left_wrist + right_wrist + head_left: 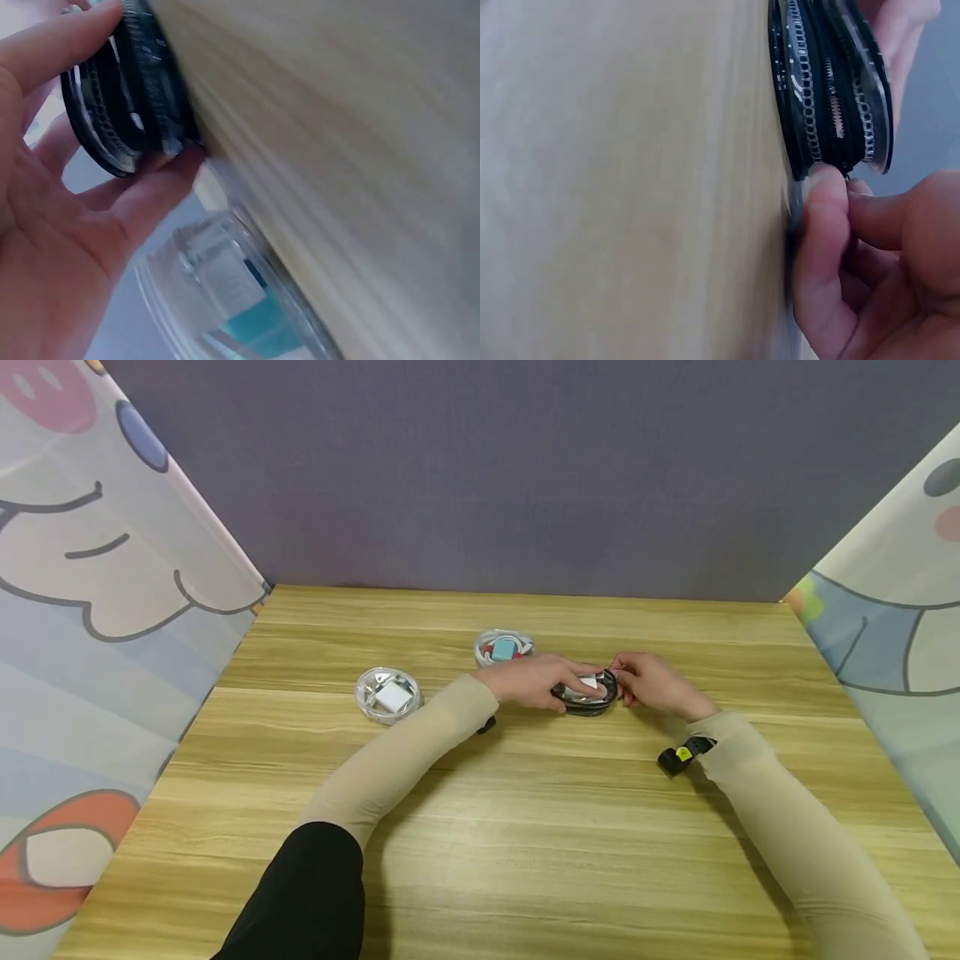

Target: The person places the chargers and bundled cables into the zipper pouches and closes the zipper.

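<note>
Three round cases sit on the wooden bench, all in the upper middle of the head view. At the left of that group we note a clear round case with a white block inside, standing apart from both hands. Right of it and nearer the back wall sits a second clear case holding a teal item; it lies just beside the left hand.

Centre of the frame, we find the black zip case flat on the bench between the two hands. The left hand lies over its left side, fingers spread and lightly bent around the rim; the left wrist view shows fingertips on the top edge and the thumb pressed under the zipper band.

At the right, the right hand meets the case's right edge. The right wrist view shows thumb and forefinger pinched together at the zipper line, the other fingers curled; the zipper pull itself is hidden.
</note>
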The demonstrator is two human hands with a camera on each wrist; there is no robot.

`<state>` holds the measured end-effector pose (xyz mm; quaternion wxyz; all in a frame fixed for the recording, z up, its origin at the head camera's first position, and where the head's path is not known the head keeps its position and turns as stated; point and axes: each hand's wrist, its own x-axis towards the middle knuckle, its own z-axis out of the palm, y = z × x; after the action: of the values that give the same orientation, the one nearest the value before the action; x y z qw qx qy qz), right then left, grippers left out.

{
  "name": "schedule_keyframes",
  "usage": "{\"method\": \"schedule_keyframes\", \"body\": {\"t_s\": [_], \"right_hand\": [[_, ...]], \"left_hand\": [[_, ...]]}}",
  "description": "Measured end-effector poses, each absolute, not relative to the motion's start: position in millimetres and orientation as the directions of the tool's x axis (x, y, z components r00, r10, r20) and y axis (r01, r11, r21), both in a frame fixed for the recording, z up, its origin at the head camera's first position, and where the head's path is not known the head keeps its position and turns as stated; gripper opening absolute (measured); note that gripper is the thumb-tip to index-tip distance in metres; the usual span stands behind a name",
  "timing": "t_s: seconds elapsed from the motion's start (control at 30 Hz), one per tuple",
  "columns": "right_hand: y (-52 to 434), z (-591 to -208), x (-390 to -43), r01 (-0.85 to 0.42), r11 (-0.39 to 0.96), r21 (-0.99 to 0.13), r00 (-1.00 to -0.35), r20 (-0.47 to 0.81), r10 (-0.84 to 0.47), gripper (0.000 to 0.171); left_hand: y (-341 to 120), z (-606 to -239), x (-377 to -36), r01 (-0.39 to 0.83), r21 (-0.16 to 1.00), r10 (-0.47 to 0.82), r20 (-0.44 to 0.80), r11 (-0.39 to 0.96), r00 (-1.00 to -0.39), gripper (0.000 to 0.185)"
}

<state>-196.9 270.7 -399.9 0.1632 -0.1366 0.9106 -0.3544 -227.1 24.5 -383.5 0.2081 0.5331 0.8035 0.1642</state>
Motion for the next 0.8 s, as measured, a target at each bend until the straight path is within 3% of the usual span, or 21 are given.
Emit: {"method": "schedule_keyframes", "body": {"t_s": [0.23, 0.43, 0.57, 0.8], "right_hand": [[277, -401, -192, -0.027, 0.603, -0.798, -0.868, -0.281, -0.41, 0.015], [282, -398, -176, 0.036, 0.571, -0.82, -0.841, -0.333, -0.427, 0.017], [283, -397, -163, 0.077, 0.563, -0.823, -0.842, -0.356, -0.405, 0.017], [267, -397, -141, 0.033, 0.588, -0.808, -0.881, -0.301, -0.365, 0.018]], "left_hand": [[26, -383, -227, 0.793, 0.456, 0.915, -0.17, 0.403, -0.367, 0.063], [27, -384, -225, 0.793, 0.436, 0.905, -0.178, 0.425, -0.387, 0.062], [27, -384, -224, 0.789, 0.427, 0.896, -0.181, 0.443, -0.405, 0.061], [28, -385, -220, 0.796, 0.393, 0.887, -0.175, 0.461, -0.428, 0.061]]}}
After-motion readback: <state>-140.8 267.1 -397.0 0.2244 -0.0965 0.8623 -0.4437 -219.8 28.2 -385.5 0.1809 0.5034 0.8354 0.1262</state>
